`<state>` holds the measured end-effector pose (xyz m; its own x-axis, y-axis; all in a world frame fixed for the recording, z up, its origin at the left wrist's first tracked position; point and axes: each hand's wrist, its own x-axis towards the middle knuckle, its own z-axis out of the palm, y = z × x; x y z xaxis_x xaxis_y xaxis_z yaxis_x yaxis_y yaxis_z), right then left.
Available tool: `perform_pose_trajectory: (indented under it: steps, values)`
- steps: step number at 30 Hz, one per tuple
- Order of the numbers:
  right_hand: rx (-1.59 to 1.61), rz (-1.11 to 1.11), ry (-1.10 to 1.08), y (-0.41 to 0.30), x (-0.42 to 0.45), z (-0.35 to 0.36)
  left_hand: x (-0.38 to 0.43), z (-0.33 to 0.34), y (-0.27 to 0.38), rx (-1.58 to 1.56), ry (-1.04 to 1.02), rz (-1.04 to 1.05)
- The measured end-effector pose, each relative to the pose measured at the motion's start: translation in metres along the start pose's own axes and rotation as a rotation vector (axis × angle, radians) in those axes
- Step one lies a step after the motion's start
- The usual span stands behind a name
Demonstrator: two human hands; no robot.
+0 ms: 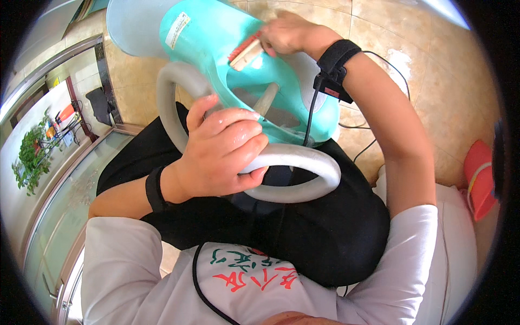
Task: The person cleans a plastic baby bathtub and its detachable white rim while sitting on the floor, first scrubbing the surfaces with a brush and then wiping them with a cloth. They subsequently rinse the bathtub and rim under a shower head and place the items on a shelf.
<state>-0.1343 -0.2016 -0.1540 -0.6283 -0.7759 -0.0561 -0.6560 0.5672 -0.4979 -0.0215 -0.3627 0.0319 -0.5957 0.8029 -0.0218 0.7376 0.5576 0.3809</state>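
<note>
My right hand grips a scrubbing brush with a pale back and red bristles, against a turquoise plastic body that bears a small label. This body has an opening with a grey bar inside and rests at my black-clad legs. Two grey-white looped handles stick out from its near end, one at the left and one at the right. My left hand, wet with some suds, is wrapped around the grey part between the loops. Black straps circle both wrists, and a small device hangs at the right one.
Beige floor tiles with a wet patch surround the body, and a black cable trails over them from the right wrist. A red slipper-like item lies at the right. A glazed door and a green plant are at the left.
</note>
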Motion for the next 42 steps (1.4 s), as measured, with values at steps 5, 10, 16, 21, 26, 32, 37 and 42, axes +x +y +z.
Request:
perform_pose_trajectory:
  steps: [5,10,16,21,26,32,37,42]
  values:
    - [0.404,0.552,-0.542,0.038,-0.043,0.011,-0.001,0.000,-0.001,-0.013,0.018,0.013]
    - [0.329,0.408,-0.038,0.010,-0.104,0.006,-0.001,0.000,-0.003,-0.023,0.011,0.004]
    - [0.410,0.426,0.154,-0.035,-0.050,0.008,0.000,-0.003,-0.002,-0.028,0.030,-0.010]
    - [0.418,0.547,0.158,-0.036,-0.010,0.023,0.006,-0.001,-0.002,-0.014,0.050,0.014]
    - [0.563,0.799,0.196,-0.040,-0.004,0.025,0.008,-0.001,-0.002,-0.038,0.082,0.013]
    - [0.801,0.256,0.083,-0.066,-0.054,0.033,0.000,-0.001,-0.009,-0.066,0.049,0.056]
    - [0.764,0.378,0.136,-0.026,-0.014,0.044,-0.001,-0.004,-0.010,-0.090,0.028,0.055]
    - [0.729,0.383,0.197,-0.022,0.040,0.010,0.004,-0.003,-0.015,-0.104,0.016,0.080]
